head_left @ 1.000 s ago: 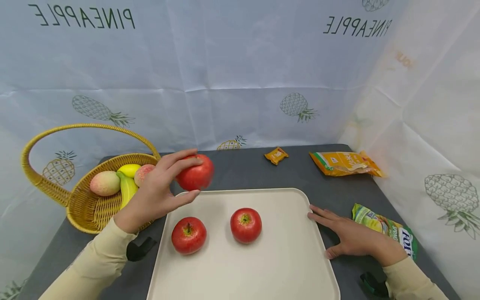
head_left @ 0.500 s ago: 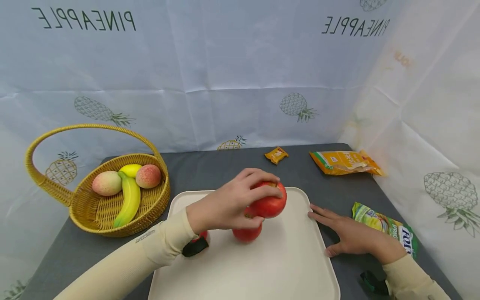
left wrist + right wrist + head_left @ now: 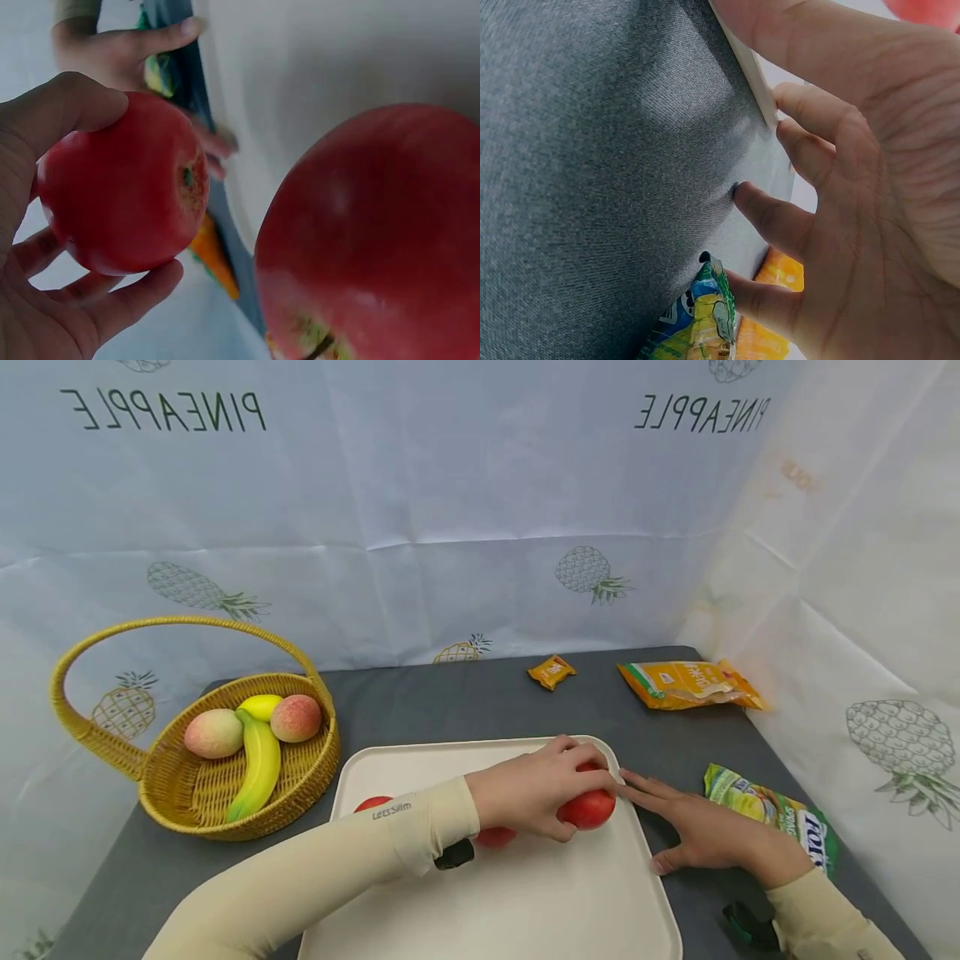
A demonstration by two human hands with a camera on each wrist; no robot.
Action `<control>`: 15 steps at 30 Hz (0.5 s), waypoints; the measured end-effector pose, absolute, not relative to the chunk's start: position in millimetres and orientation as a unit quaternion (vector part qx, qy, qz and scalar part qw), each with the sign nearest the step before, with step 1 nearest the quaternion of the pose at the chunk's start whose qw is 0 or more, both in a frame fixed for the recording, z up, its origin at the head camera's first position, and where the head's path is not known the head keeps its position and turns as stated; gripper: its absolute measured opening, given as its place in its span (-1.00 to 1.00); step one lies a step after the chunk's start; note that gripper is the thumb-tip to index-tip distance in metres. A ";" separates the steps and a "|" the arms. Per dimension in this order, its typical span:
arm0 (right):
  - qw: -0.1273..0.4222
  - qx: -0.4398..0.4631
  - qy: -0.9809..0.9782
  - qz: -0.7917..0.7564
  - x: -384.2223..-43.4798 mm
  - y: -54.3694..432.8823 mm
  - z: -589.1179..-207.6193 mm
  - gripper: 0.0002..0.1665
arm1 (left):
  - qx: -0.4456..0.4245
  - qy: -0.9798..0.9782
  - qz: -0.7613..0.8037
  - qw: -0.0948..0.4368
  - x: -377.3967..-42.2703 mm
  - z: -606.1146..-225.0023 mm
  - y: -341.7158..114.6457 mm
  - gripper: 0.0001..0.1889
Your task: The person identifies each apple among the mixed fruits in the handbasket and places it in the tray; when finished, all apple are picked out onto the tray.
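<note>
My left hand (image 3: 534,789) grips a red apple (image 3: 588,808) over the right back part of the cream tray (image 3: 585,902). In the left wrist view, thumb and fingers curl round this apple (image 3: 124,187); whether it touches the tray I cannot tell. Another apple (image 3: 382,232) looms close to that camera. In the head view, one apple (image 3: 372,803) and a second apple (image 3: 495,837) on the tray are partly covered by my left arm. My right hand (image 3: 712,831), fingers spread, touches the tray's right edge; the right wrist view shows fingertips against the rim (image 3: 765,94).
On the left stands a yellow wicker basket (image 3: 300,793) with a banana (image 3: 258,768), peaches and another yellow fruit. A small orange packet (image 3: 552,672) and an orange bag (image 3: 686,685) lie at the back. Beside my right hand is a green bag (image 3: 772,806).
My left hand has carried the apple from beside the basket rightward across the tray and lowered it near the right edge. My right hand has stayed at the tray's edge.
</note>
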State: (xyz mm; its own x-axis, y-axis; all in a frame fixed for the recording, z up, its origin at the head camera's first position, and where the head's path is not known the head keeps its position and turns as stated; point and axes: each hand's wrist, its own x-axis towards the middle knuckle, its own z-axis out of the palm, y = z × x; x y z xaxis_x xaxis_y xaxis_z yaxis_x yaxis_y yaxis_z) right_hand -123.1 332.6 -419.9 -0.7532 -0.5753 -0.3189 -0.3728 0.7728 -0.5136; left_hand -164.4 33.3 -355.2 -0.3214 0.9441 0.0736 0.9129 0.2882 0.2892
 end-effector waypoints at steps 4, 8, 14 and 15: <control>0.245 -0.250 0.910 -0.223 -124.0 331.7 -420.2 0.21 | 0.574 0.808 0.105 0.075 -162.7 -365.3 45.9 -0.36; 0.243 -0.251 0.911 -0.220 -124.2 331.4 -419.1 0.22 | 0.563 0.818 0.083 0.080 -160.0 -373.5 56.7 -0.44; 0.231 -0.269 0.909 -0.219 -123.5 332.4 -418.6 0.23 | 0.559 0.824 0.039 0.082 -152.2 -384.3 69.0 -0.45; 0.231 -0.269 0.909 -0.219 -124.0 332.4 -418.5 0.23 | 0.560 0.824 0.035 0.079 -151.4 -385.6 70.3 -0.44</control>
